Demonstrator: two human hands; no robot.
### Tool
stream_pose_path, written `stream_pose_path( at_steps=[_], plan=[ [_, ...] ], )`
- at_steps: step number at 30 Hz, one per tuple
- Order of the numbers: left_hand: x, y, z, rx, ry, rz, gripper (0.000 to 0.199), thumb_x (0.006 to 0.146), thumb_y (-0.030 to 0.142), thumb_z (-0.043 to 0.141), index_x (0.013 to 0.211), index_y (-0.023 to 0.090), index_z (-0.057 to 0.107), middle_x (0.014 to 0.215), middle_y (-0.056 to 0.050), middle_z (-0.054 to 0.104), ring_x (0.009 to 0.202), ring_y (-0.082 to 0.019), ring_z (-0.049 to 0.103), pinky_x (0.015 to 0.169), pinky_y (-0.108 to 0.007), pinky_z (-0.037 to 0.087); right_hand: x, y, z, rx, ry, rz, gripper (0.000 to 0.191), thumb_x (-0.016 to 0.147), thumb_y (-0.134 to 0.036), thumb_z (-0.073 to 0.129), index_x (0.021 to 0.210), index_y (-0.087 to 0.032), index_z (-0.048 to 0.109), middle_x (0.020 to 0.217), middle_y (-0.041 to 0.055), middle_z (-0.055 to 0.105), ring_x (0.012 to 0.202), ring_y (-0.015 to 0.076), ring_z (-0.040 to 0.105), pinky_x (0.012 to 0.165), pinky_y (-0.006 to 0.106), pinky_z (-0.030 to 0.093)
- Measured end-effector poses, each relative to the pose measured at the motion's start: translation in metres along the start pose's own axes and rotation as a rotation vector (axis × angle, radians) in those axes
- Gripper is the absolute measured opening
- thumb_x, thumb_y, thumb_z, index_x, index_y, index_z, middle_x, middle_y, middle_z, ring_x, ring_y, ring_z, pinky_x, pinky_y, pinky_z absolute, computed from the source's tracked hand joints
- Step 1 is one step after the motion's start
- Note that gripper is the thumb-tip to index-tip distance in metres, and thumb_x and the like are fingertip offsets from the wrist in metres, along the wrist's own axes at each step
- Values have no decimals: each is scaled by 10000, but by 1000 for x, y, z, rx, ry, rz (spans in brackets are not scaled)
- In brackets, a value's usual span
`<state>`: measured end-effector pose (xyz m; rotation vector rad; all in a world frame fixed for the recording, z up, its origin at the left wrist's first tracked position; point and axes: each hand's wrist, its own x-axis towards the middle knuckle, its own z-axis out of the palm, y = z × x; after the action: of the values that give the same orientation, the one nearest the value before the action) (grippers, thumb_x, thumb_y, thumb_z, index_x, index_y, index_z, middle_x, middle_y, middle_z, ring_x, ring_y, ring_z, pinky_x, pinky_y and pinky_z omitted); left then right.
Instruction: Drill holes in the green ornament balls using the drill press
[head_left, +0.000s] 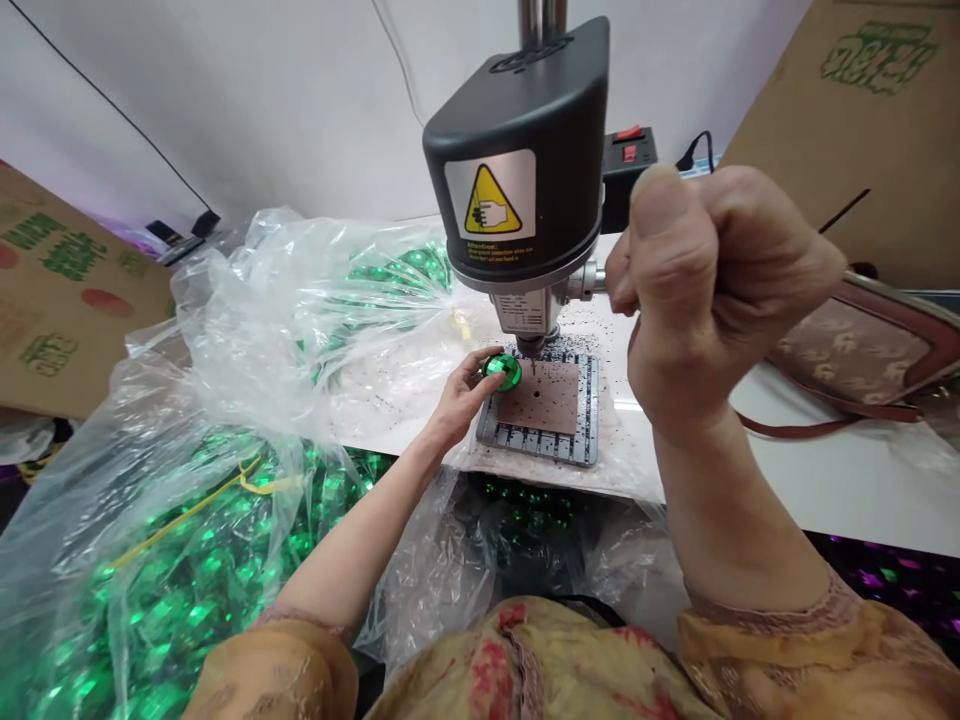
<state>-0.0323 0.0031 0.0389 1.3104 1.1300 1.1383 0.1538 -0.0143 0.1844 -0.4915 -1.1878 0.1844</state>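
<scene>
My left hand [466,395] pinches a shiny green faceted piece [502,373] at the left side of the drill press base, beside the drill bit. Raised at the right, my right hand [712,270] is closed round the feed handle [594,280] of the black drill press [517,160]; most of the handle is hidden by the fingers. A brown board [551,410] with a small hole lies on the slotted metal base [536,446], under the bit. Dark shavings are scattered over the base and around it.
Clear plastic bags [247,300] full of green shiny pieces [165,560] fill the left side. Cardboard boxes [60,290] stand left and right. A patterned handbag [870,350] with a brown strap lies on the white table [862,480] at right. A black box with red switches [630,165] is behind the press.
</scene>
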Motion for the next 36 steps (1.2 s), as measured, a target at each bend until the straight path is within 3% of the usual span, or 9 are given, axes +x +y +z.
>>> stream_pose_path(
  at_steps=[5,8,13,18,24,28,36],
  plan=[
    [10,-11,3,-81,93,42,533,724,405,815,1158,238,555,937,9,650,877,-139,643,777,-258,515,-1,0,-1,-67,-9,12,467,922,-376,565,570,-205,311,539,-52,390,474,78,408,492,296,295],
    [11,-19,6,-79,45,57,566,750,411,805,1239,223,590,994,-25,700,976,-175,665,893,-306,513,-1,0,-2,-76,-10,9,470,923,-381,561,564,-204,314,535,-51,391,474,78,410,491,296,301],
    [9,-30,16,-77,-8,68,537,742,409,828,1210,220,645,1227,-78,697,1139,-232,653,1026,-384,492,-1,-1,-2,-55,-18,14,456,922,-367,563,570,-211,318,548,-46,358,481,86,400,508,303,293],
    [11,-35,20,-8,-28,113,516,723,384,848,1177,221,664,1246,-76,687,1205,-250,623,1089,-414,466,-2,-1,-2,-58,-24,25,449,923,-392,557,593,-212,310,567,-42,296,490,84,369,525,300,277],
    [9,-37,17,70,-79,143,534,716,357,852,1187,219,643,1197,-66,684,1170,-241,624,1082,-409,452,-3,0,-3,-104,-19,38,484,919,-461,549,601,-210,285,552,-41,335,493,81,387,512,300,302],
    [5,-33,20,125,-125,234,492,726,361,842,1149,222,632,1237,-72,652,1256,-252,564,1133,-413,393,-2,1,-2,-135,-17,-11,482,935,-433,530,598,-210,266,541,-44,347,478,77,389,481,290,305],
    [1,-35,35,-51,-111,197,528,714,372,863,1091,212,529,1251,-96,654,1207,-231,612,1063,-397,461,-1,-1,-2,-49,-25,-15,467,927,-342,563,587,-204,274,530,-45,334,477,80,407,493,301,278]
  ],
)
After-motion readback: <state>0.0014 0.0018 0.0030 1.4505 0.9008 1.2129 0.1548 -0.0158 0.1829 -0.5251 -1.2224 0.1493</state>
